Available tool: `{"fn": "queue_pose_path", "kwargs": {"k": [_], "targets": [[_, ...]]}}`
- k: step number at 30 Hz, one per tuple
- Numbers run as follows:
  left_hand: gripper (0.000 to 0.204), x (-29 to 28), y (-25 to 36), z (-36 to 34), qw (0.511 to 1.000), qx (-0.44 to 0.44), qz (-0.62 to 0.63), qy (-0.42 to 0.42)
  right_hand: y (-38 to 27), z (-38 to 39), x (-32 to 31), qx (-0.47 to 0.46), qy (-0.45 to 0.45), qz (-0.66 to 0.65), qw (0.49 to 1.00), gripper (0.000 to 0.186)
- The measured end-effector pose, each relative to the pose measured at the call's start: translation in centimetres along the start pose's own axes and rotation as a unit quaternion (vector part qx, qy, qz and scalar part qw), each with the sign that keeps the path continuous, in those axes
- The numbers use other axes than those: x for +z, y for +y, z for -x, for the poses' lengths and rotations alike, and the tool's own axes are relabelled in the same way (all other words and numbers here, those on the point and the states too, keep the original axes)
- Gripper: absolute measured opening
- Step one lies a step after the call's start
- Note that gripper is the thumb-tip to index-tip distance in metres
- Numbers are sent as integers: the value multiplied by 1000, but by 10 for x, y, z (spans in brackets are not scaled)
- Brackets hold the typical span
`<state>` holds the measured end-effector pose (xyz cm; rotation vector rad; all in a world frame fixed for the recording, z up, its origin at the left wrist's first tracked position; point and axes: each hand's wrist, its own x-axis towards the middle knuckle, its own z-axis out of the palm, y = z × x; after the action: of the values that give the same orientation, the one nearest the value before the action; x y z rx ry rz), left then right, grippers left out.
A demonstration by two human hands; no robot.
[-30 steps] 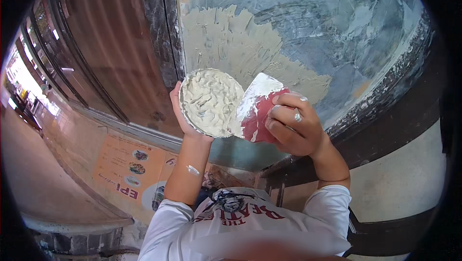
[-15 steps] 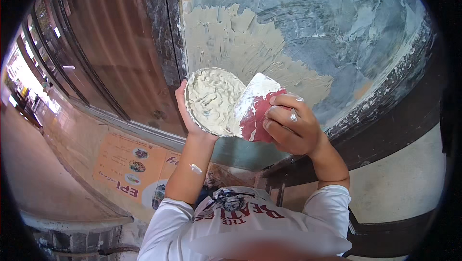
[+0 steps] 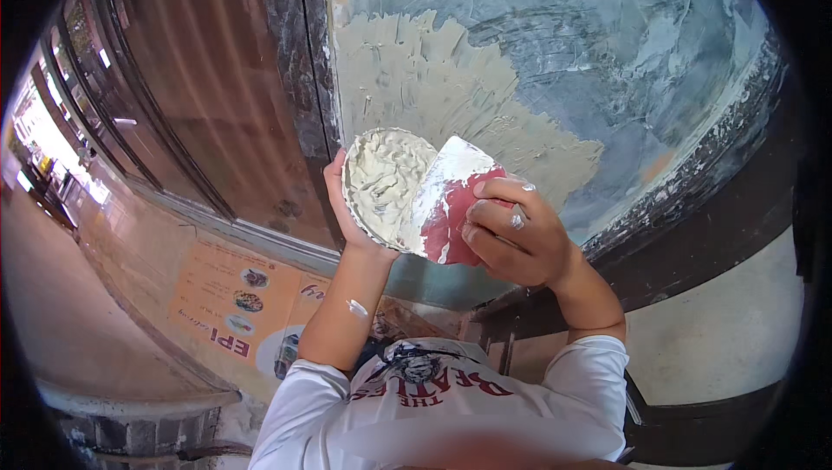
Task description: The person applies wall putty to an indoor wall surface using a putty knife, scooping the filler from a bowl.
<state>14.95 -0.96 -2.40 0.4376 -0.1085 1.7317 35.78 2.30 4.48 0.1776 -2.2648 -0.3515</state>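
My left hand (image 3: pixel 343 215) is wrapped round the left and lower side of a round tub (image 3: pixel 392 131), its fingers partly hidden beneath. Pale grey-beige putty (image 3: pixel 381 177) with a ridged surface fills it. In my right hand (image 3: pixel 529 240) is a flat red spreader (image 3: pixel 452 220), pinched between thumb and fingers. White putty coats its upper and left part, and its left edge rests at the tub's right rim, over the putty. Beyond the tub, a fresh beige putty patch (image 3: pixel 416 71) lies on a blue-grey panel (image 3: pixel 572 28). Putty smears mark my fingers and left forearm.
A dark, putty-marked frame (image 3: pixel 303 62) borders the panel's left side, beside brown glazed panels (image 3: pixel 199 62). Along the right runs a dark curved edge (image 3: pixel 693 244). An orange printed sheet (image 3: pixel 208 297) lies at lower left, near a tiled ledge (image 3: pixel 139 431).
The spreader and right hand have shifted slightly left and down, farther over the tub. The tub has moved slightly right and down, and the putty's ridges look different.
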Motion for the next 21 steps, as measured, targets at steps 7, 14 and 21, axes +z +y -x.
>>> {"fn": "queue_pose_path", "kwargs": {"k": [7,14,21], "targets": [[58,0,-1,-1,1000,8,1,-12,0,-3,8,9,18,-7,1000,33],[59,1,-3,2,1000,-3,4,3,-2,-7,15,8,39,-8,999,33],[63,1,-9,6,1000,-21,3,15,-2,-9,24,32,70,4,997,38]]}}
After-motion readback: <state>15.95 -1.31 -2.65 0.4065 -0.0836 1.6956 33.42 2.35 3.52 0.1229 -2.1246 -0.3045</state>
